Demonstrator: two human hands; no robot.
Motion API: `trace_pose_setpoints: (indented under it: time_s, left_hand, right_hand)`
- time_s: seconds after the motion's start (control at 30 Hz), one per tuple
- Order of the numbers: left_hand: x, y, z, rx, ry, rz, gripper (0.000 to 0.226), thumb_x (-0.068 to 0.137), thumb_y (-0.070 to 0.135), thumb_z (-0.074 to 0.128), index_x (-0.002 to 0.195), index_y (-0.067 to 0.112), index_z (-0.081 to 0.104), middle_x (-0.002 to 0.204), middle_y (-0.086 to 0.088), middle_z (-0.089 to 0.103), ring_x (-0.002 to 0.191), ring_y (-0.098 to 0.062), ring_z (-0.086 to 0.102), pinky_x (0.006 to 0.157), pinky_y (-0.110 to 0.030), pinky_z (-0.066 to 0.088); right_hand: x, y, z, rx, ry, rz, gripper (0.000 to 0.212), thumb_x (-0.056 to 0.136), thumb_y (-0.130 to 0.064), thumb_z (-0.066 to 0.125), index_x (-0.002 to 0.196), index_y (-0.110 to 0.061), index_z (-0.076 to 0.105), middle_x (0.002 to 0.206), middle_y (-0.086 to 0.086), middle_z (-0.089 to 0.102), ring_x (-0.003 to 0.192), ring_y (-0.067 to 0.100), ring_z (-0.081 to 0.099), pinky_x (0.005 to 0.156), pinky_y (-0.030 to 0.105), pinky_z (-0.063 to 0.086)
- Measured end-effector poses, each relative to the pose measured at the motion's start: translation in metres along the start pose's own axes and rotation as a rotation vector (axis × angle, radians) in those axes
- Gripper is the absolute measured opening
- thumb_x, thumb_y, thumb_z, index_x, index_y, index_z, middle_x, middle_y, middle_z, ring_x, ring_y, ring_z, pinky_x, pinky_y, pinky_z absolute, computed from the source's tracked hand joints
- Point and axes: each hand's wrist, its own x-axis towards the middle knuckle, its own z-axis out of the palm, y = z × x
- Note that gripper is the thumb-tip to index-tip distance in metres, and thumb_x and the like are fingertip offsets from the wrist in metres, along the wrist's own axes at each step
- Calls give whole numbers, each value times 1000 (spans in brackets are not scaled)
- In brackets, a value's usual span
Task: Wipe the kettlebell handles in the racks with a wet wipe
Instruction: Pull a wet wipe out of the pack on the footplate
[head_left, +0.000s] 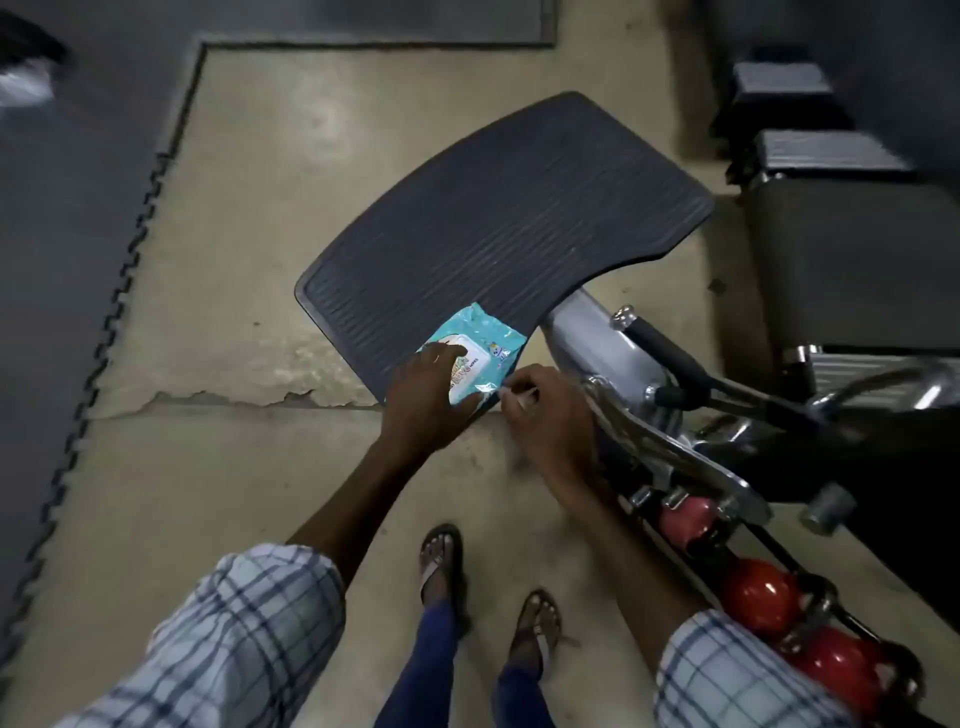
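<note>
A turquoise wet wipe pack with a white lid lies on the near corner of a dark ribbed platform. My left hand rests on the pack, its thumb under the pack's near edge and fingers on the lid. My right hand is beside the pack's right corner, fingers curled and pinching a thin clear edge there. Red kettlebells sit in a rack at the lower right, with a pink one above them.
A chrome machine frame with a black-grip lever stands right of my hands. A padded bench and weight plates fill the upper right. Dark interlocking floor mats border the concrete floor on the left. My sandalled feet are below.
</note>
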Motion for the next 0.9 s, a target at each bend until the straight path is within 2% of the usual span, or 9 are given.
trace_pose_setpoints:
  time_s: [0.1,0.23,0.37,0.53,0.63,0.73,0.77,0.83,0.9]
  left_hand:
    - [23,-19,20,59,-39,-52,60,87,47,71,137,18,54,140,-4,54,125,-26,51,94,-37,44]
    - [39,-38,36,106,-1,23,50,87,47,70,127,19,60,126,-2,55,113,-23,52,76,-37,45]
    - [43,-45,35,124,10,98,43,84,43,71,117,17,65,110,-5,59,101,-25,57,70,-37,48]
    - [53,-52,10,-109,181,-13,30,97,38,48,110,19,66,99,-6,72,83,-24,67,64,-28,38]
    - [60,-65,-1,-9,124,36,44,98,15,56,142,16,52,137,-13,59,119,-29,58,82,-37,50]
    - [56,-81,8,227,101,272,66,83,3,71,145,13,50,161,-15,29,151,-34,22,115,-48,31]
    - [54,-86,14,278,95,349,61,85,5,71,142,11,52,163,-16,24,153,-35,16,119,-47,21]
    - [44,-90,23,303,81,392,55,95,33,65,144,12,50,166,-18,13,154,-34,9,123,-45,9]
    - [38,-91,28,279,47,336,72,96,63,49,148,14,45,167,-16,5,155,-32,3,125,-45,5]
  right_hand:
    - [19,11,32,12,-17,-15,10,88,-25,72,94,-17,70,97,-5,72,84,8,63,68,20,48]
    - [39,30,70,26,-36,45,7,85,-18,73,91,-14,70,96,1,71,85,16,65,75,36,56]
    - [42,38,86,76,30,112,7,77,-15,74,81,-17,69,85,-5,71,73,13,63,70,34,55]
    - [40,34,86,100,32,191,10,74,-13,77,79,-18,69,79,-11,69,66,6,59,70,31,54]
    - [42,25,81,92,89,171,13,73,-10,68,82,-17,63,78,-7,65,68,11,61,68,34,54]
    - [48,17,80,108,102,69,14,77,-10,65,88,-17,62,85,-4,62,72,13,59,68,36,54]
    - [50,15,81,91,66,31,13,79,-10,67,91,-17,65,90,-4,63,75,11,60,71,36,55]
    - [54,15,84,36,-36,-26,14,86,-15,70,99,-16,69,100,-2,67,85,9,63,78,34,57]
    - [56,15,89,-15,-116,-27,18,89,-20,73,107,-16,71,108,-1,67,95,11,64,82,33,59]
